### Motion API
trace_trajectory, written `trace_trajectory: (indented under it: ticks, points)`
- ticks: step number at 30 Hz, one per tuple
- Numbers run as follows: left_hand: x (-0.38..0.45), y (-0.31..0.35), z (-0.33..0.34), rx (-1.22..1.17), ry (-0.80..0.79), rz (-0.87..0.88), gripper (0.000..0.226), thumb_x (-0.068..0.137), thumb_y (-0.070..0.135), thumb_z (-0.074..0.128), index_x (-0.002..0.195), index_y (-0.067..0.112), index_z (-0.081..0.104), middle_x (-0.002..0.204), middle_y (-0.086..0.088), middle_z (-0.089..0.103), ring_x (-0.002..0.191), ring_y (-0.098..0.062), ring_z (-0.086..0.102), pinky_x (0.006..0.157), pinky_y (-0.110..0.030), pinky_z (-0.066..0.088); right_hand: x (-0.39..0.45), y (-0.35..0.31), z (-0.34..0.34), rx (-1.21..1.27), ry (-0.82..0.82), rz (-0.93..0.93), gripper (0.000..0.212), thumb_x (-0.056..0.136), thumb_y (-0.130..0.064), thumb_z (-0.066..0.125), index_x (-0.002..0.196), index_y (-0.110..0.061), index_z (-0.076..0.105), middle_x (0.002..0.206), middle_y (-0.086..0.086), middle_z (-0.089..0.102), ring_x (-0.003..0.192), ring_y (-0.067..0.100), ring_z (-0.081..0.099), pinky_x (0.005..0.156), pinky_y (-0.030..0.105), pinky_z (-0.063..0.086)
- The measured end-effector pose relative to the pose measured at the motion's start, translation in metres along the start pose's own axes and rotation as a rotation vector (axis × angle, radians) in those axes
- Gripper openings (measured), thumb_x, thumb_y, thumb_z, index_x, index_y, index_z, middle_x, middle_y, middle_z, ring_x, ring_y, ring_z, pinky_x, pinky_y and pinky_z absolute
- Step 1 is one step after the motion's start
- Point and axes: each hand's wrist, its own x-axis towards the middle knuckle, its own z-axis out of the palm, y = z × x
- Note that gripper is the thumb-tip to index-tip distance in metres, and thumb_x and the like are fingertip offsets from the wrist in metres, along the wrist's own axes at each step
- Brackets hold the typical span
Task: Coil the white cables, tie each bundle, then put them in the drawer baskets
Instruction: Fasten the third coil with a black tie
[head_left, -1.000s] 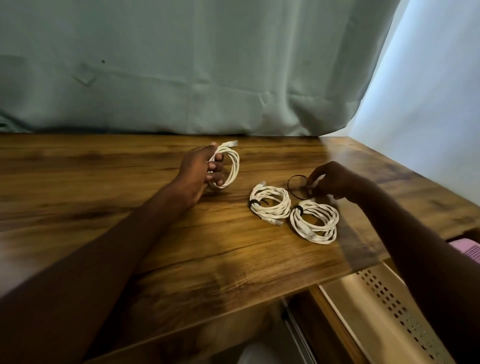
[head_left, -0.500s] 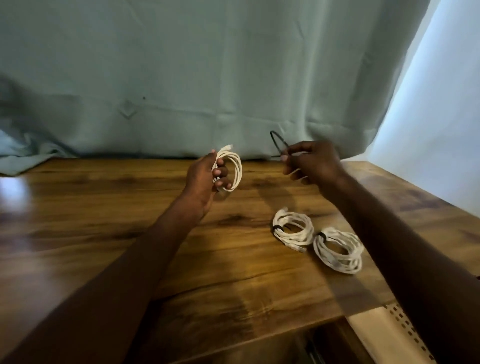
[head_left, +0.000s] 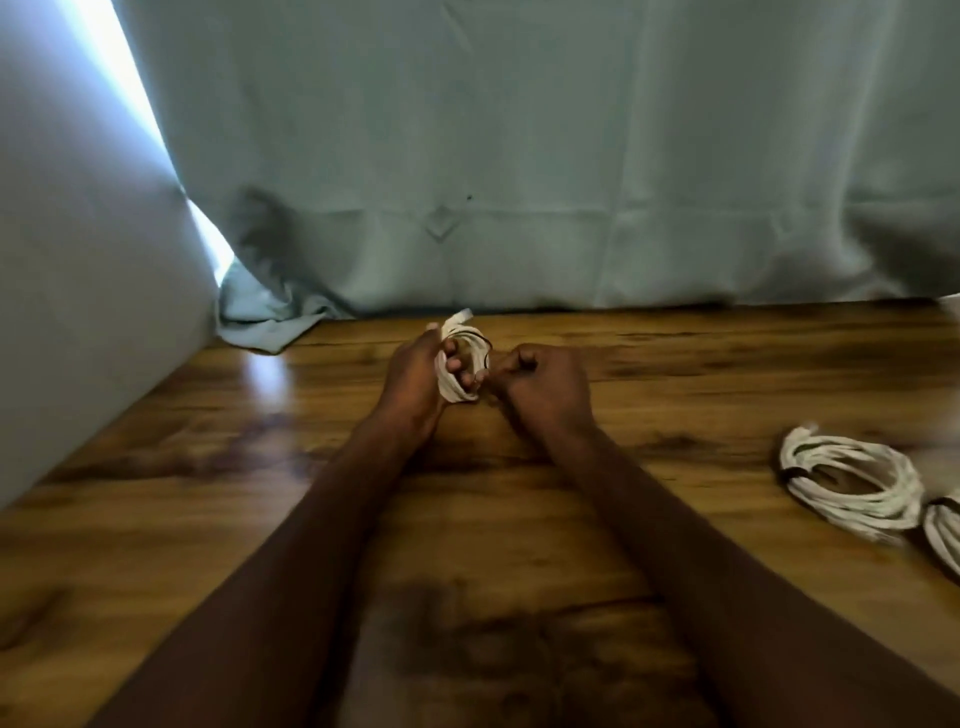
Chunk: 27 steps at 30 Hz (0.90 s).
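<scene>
White cable coil (head_left: 457, 364) held upright above the wooden table (head_left: 675, 364), both hands working at it

Left hand (head_left: 415, 379) grips the coil, fingers curled through its loop and thumb over the top; a connector end sticks up above the thumb; right hand (head_left: 540, 389) sits just beside it with fingers curled, pinching at the thin black tie (head_left: 485, 349) that runs over the coil's right edge, though blur hides the exact grip; a tied bundle (head_left: 852, 488) lies flat on the table well to the right; a second bundle (head_left: 943, 535) touches it at the frame edge; a pale green curtain (head_left: 519, 156) hangs behind the table.
</scene>
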Motion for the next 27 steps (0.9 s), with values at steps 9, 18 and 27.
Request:
trace_trajectory:
  ticks: [9, 18, 27]
  points:
    - [0.007, -0.007, 0.013, 0.111, -0.013, 0.042, 0.045, 0.111, 0.030, 0.036, 0.073, 0.010, 0.049, 0.053, -0.004, 0.045, 0.042, -0.020, 0.046, 0.051, -0.026, 0.043, 0.026, 0.018, -0.028, -0.058, 0.128, -0.061, 0.008, 0.081, -0.018, 0.087, 0.081, -0.017, 0.080, 0.077, -0.004, 0.076, 0.072, 0.012, 0.070, 0.069, 0.035, 0.058]
    - [-0.001, 0.005, 0.010, 0.375, 0.113, 0.238, 0.043, 0.111, 0.032, 0.036, 0.083, 0.013, 0.064, 0.053, -0.001, 0.047, 0.043, -0.015, 0.040, 0.046, -0.025, 0.035, 0.012, 0.008, -0.038, -0.685, 0.262, -0.270, 0.016, 0.087, -0.021, 0.080, 0.102, -0.024, 0.080, 0.101, -0.002, 0.071, 0.094, 0.019, 0.065, 0.068, 0.027, 0.040]
    - [-0.016, -0.008, 0.028, 0.519, -0.090, 0.212, 0.045, 0.113, 0.032, 0.032, 0.082, 0.009, 0.055, 0.073, -0.017, 0.070, 0.060, -0.029, 0.064, 0.069, -0.045, 0.052, -0.002, -0.001, -0.025, -0.526, 0.115, -0.296, 0.013, 0.080, -0.006, 0.076, 0.078, -0.019, 0.077, 0.062, -0.015, 0.055, 0.055, -0.001, 0.048, 0.046, 0.009, 0.026]
